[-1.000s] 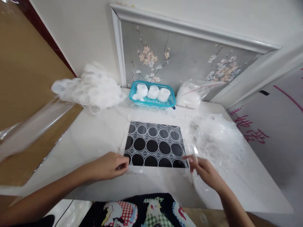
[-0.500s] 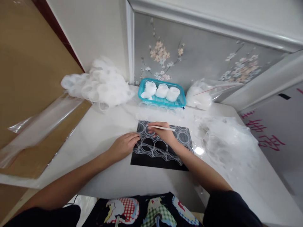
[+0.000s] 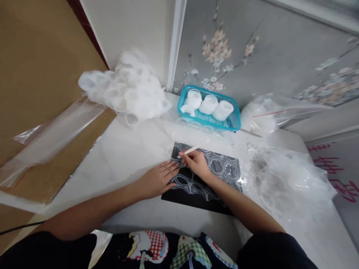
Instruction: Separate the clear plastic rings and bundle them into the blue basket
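Observation:
A clear plastic sheet with round cut-outs [image 3: 217, 165] lies over a black mat [image 3: 182, 198] on the white table. My right hand [image 3: 195, 163] is closed on a thin white stick [image 3: 193, 148], whose lower end touches the sheet near its left side. Flat on the sheet's left edge rests my left hand [image 3: 161, 179], fingers stretched out and holding nothing. Behind the mat, a turquoise basket [image 3: 207, 122] holds several stacks of white rings [image 3: 223, 110].
A heap of white ring sheets [image 3: 134, 89] lies at the back left, beside cardboard [image 3: 81, 149] with a plastic bag [image 3: 56, 136]. Clear plastic scraps [image 3: 288, 183] pile up on the right. A filled zip bag [image 3: 260, 116] leans at the back right.
The view has shifted, so the table things appear farther right. My left hand has spread over the sheet's left edge. The stick has turned, its lower end now at the sheet's left side.

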Tool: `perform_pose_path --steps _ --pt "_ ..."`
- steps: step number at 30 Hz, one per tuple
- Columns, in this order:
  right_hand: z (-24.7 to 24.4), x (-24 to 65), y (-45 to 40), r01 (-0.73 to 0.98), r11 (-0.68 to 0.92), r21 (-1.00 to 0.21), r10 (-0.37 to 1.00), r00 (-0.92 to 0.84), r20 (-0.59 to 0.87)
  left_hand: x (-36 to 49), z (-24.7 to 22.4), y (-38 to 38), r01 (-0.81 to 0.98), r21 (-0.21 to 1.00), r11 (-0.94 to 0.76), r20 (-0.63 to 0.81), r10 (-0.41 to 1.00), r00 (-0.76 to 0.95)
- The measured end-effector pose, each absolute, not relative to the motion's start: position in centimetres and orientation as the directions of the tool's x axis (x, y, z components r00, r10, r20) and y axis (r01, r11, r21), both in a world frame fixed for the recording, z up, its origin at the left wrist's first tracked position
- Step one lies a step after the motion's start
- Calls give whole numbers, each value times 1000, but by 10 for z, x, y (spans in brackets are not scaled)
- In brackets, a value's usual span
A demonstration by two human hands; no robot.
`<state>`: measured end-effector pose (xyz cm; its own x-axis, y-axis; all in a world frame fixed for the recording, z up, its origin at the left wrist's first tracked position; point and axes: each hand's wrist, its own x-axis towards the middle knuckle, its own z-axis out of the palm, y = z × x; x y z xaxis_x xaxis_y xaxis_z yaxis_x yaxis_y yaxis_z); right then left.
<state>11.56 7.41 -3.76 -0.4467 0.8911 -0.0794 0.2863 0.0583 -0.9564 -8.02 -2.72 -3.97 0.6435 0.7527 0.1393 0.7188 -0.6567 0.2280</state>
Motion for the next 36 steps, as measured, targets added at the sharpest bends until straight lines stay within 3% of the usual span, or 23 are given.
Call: perform_pose_path --steps 4,9,13,15,17,19,20,21,24,26,28,31,36 --pt "-29 117 76 408 319 -855 858 -508 78 -78 -33 -27 714 304 -631 117 768 629" --pt "-27 117 73 430 707 -562 650 -707 277 -76 -20 -23 697 447 -561 67 798 599" --pt "-35 116 72 382 845 -375 499 -816 292 -75 -16 -19 677 517 -525 67 813 579" --pt "-30 117 88 392 859 -329 497 -791 357 -75 -20 -18 678 527 -513 66 820 569" --pt "-17 123 114 491 797 -352 604 -613 510 -77 -25 -17 674 532 -513 71 820 568" --pt "0 132 137 617 627 -476 717 -216 663 -80 -30 -16 670 543 -507 70 822 565" --pt "6 138 143 630 566 -532 731 -86 676 -82 -32 -16 667 551 -502 70 824 562" --pt "11 144 143 626 553 -549 742 -71 666 -83 -32 -15 664 557 -498 75 827 557" --pt "7 159 114 555 641 -531 766 -415 491 -83 -30 -13 655 537 -531 143 823 550" --pt "-7 166 87 523 623 -581 769 -546 332 -78 -27 -13 649 478 -592 223 797 562" --pt "-23 171 69 526 537 -659 819 -511 260 -70 -26 -13 632 411 -657 279 750 599" --pt "-37 176 62 497 463 -734 858 -459 231 -59 -30 -15 615 359 -702 248 707 662" --pt "-41 174 66 477 449 -756 846 -499 188 -54 -38 -14 650 319 -690 163 715 680"
